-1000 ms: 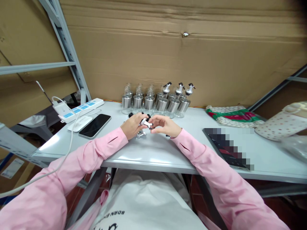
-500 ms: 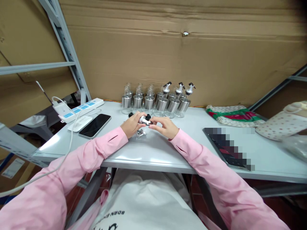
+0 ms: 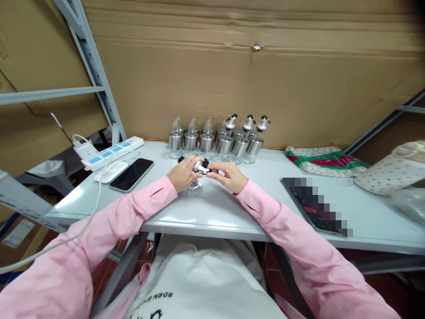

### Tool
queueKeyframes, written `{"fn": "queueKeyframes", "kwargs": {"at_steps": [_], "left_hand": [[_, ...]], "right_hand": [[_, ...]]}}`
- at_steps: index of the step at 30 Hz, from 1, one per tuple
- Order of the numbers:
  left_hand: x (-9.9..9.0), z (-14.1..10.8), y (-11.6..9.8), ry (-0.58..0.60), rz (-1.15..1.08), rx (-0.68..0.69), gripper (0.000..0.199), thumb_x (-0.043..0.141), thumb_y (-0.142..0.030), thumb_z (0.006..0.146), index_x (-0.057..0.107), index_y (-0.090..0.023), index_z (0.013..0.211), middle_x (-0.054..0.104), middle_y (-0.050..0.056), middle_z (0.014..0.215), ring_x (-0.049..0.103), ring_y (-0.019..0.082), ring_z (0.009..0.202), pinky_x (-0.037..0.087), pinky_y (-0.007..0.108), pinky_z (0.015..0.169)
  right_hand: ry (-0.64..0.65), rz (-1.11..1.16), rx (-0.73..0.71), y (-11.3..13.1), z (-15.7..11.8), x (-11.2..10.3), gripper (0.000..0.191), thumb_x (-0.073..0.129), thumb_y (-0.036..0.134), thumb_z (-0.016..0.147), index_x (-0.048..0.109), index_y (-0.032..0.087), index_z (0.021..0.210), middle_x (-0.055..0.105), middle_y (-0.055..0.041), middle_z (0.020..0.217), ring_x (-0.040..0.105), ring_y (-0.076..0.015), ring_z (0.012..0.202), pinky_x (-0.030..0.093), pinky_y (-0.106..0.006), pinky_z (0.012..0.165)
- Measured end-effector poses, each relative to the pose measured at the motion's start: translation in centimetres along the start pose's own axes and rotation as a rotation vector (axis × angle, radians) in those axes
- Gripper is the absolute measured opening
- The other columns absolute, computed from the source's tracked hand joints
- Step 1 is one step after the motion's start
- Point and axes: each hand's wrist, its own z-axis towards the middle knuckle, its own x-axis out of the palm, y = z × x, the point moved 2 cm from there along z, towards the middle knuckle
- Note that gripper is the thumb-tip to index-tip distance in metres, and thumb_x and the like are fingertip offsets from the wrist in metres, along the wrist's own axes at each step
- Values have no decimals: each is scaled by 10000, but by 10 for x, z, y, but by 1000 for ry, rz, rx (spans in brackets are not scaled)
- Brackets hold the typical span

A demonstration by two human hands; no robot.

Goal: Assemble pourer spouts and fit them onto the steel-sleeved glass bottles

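Note:
Over the middle of the table, my left hand (image 3: 184,173) is closed round the body of a white and black pourer spout (image 3: 201,167). My right hand (image 3: 229,176) pinches the spout's dark tip between thumb and fingers. Loose spout parts, white and clear (image 3: 195,186), lie on the table just below my left fingers. Black caps (image 3: 205,162) show behind the held spout, partly hidden by my hands. Beyond them stand several glass bottles with steel sleeves (image 3: 206,142) in rows. Three at the right carry white spouts with black tips (image 3: 249,122).
A phone (image 3: 132,174), a white charger (image 3: 111,172) and a power strip (image 3: 113,153) lie at the left, with a white cable crossing my left sleeve. A dark tablet-like object (image 3: 312,208), a patterned cloth (image 3: 323,160) and a dotted bag (image 3: 388,170) lie at the right. Cardboard (image 3: 199,66) stands behind.
The held spout has turned slightly between my hands, its white lever now pointing more toward my right fingers. Both hands have stayed in almost the same place.

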Motion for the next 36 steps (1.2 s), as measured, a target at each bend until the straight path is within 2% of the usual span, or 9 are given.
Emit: {"fn": "queueKeyframes", "kwargs": {"at_steps": [9, 13, 20, 25, 28, 30, 32, 36], "left_hand": [[-3, 1, 1, 22, 142, -5, 528, 266, -555, 870, 416, -136, 1154, 546, 101, 969, 519, 211, 845, 379, 338, 779], [-5, 1, -2, -30, 147, 14, 523, 293, -546, 870, 422, -129, 1157, 555, 103, 964, 520, 208, 829, 384, 331, 758], [-8, 2, -8, -79, 93, -41, 498, 307, -511, 881, 398, -132, 1191, 555, 127, 1101, 519, 220, 992, 391, 340, 835], [-6, 1, -5, -65, 148, -25, 508, 216, -530, 896, 522, -128, 947, 606, 86, 834, 541, 187, 752, 391, 324, 724], [-6, 1, -4, -71, 195, 20, 528, 190, -542, 893, 521, -152, 761, 563, 45, 672, 493, 165, 631, 371, 322, 698], [-6, 2, -5, -73, 200, 53, 543, 159, -535, 898, 504, -161, 708, 542, 32, 633, 464, 154, 588, 363, 316, 684], [-8, 2, -6, -94, 200, 62, 554, 136, -537, 898, 490, -165, 690, 534, 27, 615, 449, 150, 567, 360, 312, 670], [-10, 1, -8, -111, 168, -14, 478, 181, -483, 916, 490, -166, 734, 567, 21, 634, 489, 154, 600, 361, 314, 691]], "right_hand": [[-21, 7, -8, -7, 0, 3, 462, 426, 566, 812, 626, 149, 826, 572, -28, 646, 459, -113, 550, 377, -233, 567], [-25, 20, -2, -5, 0, 4, 468, 418, 565, 816, 620, 143, 832, 588, -34, 679, 472, -114, 560, 385, -236, 586], [-142, 57, 56, 3, 1, 1, 317, 427, 446, 849, 581, 169, 834, 557, 0, 616, 496, -115, 573, 394, -235, 610], [-235, 135, 98, 10, 7, -1, 253, 470, 411, 831, 571, 181, 800, 568, -3, 642, 513, -112, 579, 421, -243, 622], [-231, 132, 80, 16, 11, 2, 213, 524, 394, 798, 579, 189, 790, 617, -21, 726, 545, -120, 632, 438, -248, 655], [-233, 146, 81, 18, 14, 5, 193, 557, 379, 775, 589, 190, 762, 627, -26, 739, 554, -126, 654, 443, -252, 665], [-249, 239, 118, 17, 16, 6, 190, 604, 377, 733, 593, 187, 738, 620, -22, 711, 555, -129, 649, 447, -260, 664], [-261, 634, 265, 6, 25, 4, 318, 711, 423, 587, 579, 191, 759, 607, -3, 694, 566, -132, 636, 470, -276, 643]]}}
